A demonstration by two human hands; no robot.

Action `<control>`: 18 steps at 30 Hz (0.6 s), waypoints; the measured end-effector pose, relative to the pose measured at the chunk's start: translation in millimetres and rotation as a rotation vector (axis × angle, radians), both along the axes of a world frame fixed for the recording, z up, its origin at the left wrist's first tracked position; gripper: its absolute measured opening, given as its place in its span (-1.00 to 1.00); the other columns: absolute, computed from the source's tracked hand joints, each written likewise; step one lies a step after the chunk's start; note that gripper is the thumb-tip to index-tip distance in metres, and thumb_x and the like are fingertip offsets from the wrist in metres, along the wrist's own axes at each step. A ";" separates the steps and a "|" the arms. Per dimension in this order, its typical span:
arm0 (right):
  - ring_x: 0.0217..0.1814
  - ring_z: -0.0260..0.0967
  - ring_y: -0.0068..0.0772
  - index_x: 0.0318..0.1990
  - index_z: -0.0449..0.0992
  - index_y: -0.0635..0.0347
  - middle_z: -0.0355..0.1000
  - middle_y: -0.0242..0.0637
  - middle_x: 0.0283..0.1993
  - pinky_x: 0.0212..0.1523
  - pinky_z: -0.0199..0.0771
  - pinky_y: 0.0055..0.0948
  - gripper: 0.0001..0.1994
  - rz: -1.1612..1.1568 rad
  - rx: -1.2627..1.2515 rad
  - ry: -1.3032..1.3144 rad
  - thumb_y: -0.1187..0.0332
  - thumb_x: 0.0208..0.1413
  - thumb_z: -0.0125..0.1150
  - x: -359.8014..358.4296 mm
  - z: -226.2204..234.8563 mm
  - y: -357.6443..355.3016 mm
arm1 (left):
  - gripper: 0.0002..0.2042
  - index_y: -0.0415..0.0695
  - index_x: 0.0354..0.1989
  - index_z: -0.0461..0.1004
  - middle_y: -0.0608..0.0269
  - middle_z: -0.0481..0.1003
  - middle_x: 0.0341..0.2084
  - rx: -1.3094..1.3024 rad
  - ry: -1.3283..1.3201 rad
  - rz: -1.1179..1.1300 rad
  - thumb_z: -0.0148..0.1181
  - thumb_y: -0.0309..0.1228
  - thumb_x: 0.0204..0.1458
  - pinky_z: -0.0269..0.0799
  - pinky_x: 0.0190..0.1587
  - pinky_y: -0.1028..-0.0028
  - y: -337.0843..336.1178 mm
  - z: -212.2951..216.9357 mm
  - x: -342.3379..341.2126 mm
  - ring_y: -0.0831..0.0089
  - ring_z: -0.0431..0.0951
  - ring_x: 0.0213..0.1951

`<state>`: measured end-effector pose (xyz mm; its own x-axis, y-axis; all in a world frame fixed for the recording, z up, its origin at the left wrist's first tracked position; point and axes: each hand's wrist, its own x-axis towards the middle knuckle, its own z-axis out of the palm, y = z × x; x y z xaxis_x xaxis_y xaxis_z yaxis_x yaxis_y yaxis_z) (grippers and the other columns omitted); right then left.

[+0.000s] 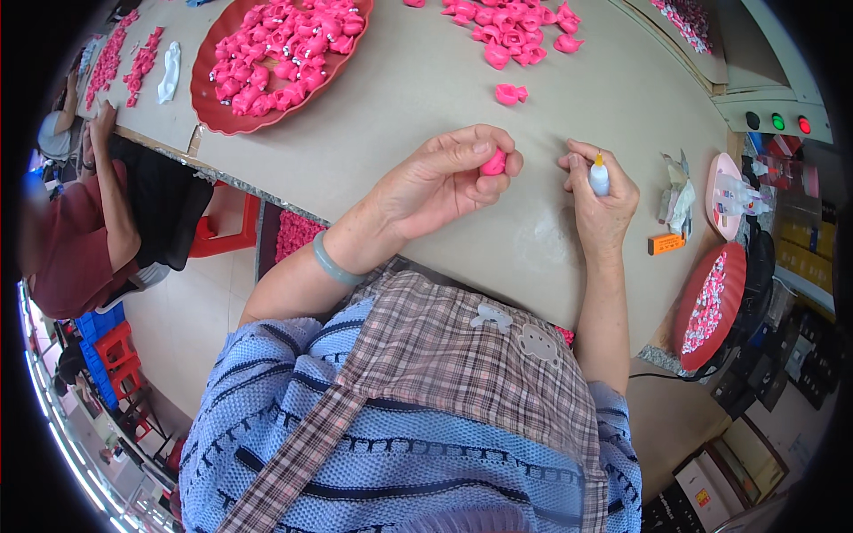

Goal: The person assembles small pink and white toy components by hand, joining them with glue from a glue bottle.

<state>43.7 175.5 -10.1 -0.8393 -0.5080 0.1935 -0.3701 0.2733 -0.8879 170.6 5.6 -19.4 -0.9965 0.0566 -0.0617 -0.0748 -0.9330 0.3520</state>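
Between the thumb and fingers of my left hand (444, 173) is a small pink molded piece (494, 163), partly covered by the fingertips. My right hand (604, 195) is closed round a small white glue bottle (600, 180) with a yellowish nozzle tip pointing up. The two hands are apart, both above the table (400, 98). Beyond them one loose pink piece (510, 94) lies by itself. Farther off is a loose pile of similar pink pieces (515, 31). At the far left, a red scalloped tray (206, 98) holds many more, some with small white bits on them.
Right of my right hand lie a crumpled wrapper (679, 200) and an orange box (666, 243). A pink dish (724, 169) with a clear bottle and a red tray (689, 342) of tiny pink and white parts stand at the right edge. Another person (84, 222) sits at the left.
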 end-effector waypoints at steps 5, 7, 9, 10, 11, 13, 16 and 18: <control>-0.52 0.39 -0.68 -0.26 0.55 0.25 0.52 -0.34 -0.46 -0.51 0.37 -0.64 -0.87 0.011 0.030 -0.010 0.57 0.04 0.15 -2.4 -2.4 1.1 | -0.80 -0.15 -0.19 0.43 0.22 0.32 -0.34 -0.052 0.037 -0.020 0.11 -0.30 0.13 0.17 -0.41 0.67 -1.4 1.4 -2.7 0.59 0.19 -0.46; -0.51 0.39 -0.67 -0.26 0.55 0.25 0.52 -0.34 -0.46 -0.50 0.37 -0.63 -0.87 0.011 0.028 -0.001 0.58 0.03 0.15 -2.9 -3.1 0.7 | -0.81 -0.15 -0.21 0.43 0.23 0.32 -0.35 -0.034 0.039 -0.032 0.11 -0.30 0.12 0.17 -0.41 0.67 -2.6 -0.3 -4.1 0.59 0.19 -0.46; -0.46 0.44 -0.63 -0.26 0.55 0.26 0.53 -0.31 -0.45 -0.45 0.41 -0.61 -0.87 0.029 0.045 0.019 0.58 0.02 0.15 -4.1 -1.7 1.5 | -0.81 -0.16 -0.22 0.44 0.23 0.32 -0.36 -0.016 0.038 -0.048 0.12 -0.30 0.12 0.17 -0.41 0.67 -3.3 -1.0 -5.1 0.59 0.19 -0.46; -0.46 0.44 -0.63 -0.26 0.55 0.26 0.53 -0.31 -0.45 -0.45 0.41 -0.61 -0.87 0.023 0.042 0.011 0.58 0.02 0.15 -4.6 -2.3 1.6 | -0.80 -0.16 -0.22 0.43 0.24 0.32 -0.36 -0.021 0.045 -0.041 0.12 -0.29 0.12 0.17 -0.41 0.67 -3.4 -0.8 -5.5 0.59 0.19 -0.47; -0.44 0.47 -0.60 -0.27 0.55 0.26 0.53 -0.30 -0.44 -0.42 0.42 -0.61 -0.88 0.032 0.037 0.024 0.59 0.02 0.16 -5.4 -3.5 1.3 | -0.80 -0.16 -0.22 0.43 0.24 0.32 -0.37 -0.025 0.053 -0.034 0.12 -0.29 0.12 0.17 -0.41 0.67 -3.8 -0.7 -5.4 0.59 0.19 -0.47; -0.41 0.49 -0.57 -0.27 0.54 0.27 0.53 -0.29 -0.42 -0.39 0.44 -0.60 -0.88 0.027 0.027 0.033 0.59 0.01 0.16 -7.3 -4.2 3.8 | -0.79 -0.16 -0.22 0.42 0.23 0.32 -0.37 -0.031 0.049 -0.051 0.12 -0.28 0.11 0.17 -0.41 0.67 -2.7 0.6 -7.0 0.59 0.19 -0.47; -0.36 0.52 -0.53 -0.28 0.54 0.27 0.54 -0.28 -0.39 -0.35 0.46 -0.59 -0.88 0.034 0.029 0.007 0.60 0.00 0.17 -6.7 -3.2 5.0 | -0.78 -0.17 -0.22 0.41 0.23 0.32 -0.37 -0.032 0.038 -0.058 0.12 -0.27 0.11 0.17 -0.42 0.67 -1.7 1.8 -7.6 0.59 0.19 -0.48; -0.36 0.53 -0.52 -0.29 0.54 0.27 0.54 -0.28 -0.38 -0.34 0.47 -0.59 -0.88 0.047 0.033 0.002 0.61 -0.01 0.18 -5.5 -1.1 4.1 | -0.78 -0.17 -0.22 0.40 0.22 0.32 -0.37 -0.032 0.028 -0.054 0.13 -0.27 0.11 0.17 -0.42 0.67 -1.4 1.7 -6.8 0.60 0.20 -0.48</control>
